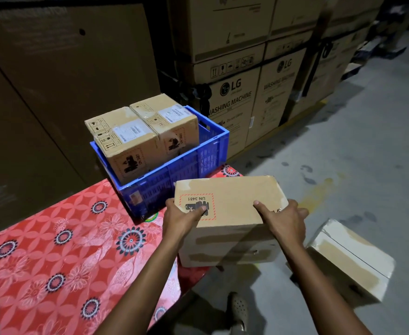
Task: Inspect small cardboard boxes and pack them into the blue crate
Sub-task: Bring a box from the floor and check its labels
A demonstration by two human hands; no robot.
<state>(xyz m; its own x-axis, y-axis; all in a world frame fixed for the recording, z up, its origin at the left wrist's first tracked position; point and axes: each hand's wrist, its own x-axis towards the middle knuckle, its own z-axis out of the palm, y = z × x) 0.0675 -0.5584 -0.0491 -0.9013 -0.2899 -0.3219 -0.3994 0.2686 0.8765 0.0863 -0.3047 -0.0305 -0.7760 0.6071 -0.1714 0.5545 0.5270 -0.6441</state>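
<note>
I hold a small cardboard box (pixel 232 204) with a red-framed UN 3481 label, tilted, over the table's right edge. My left hand (pixel 181 217) grips its left side with the thumb on the label. My right hand (pixel 285 221) grips its right side, thumb on top. The blue crate (pixel 186 172) stands on the table just behind the box. Two cardboard boxes sit side by side inside it: one nearer the front left (pixel 123 141), one behind it to the right (pixel 169 119). Both rise above the rim.
The table wears a red flowered cloth (pixel 66 257). Another small cardboard box (pixel 353 259) lies on the grey floor at the right. Large washing machine cartons (pixel 235 93) are stacked behind the crate. My foot (pixel 239 308) shows below.
</note>
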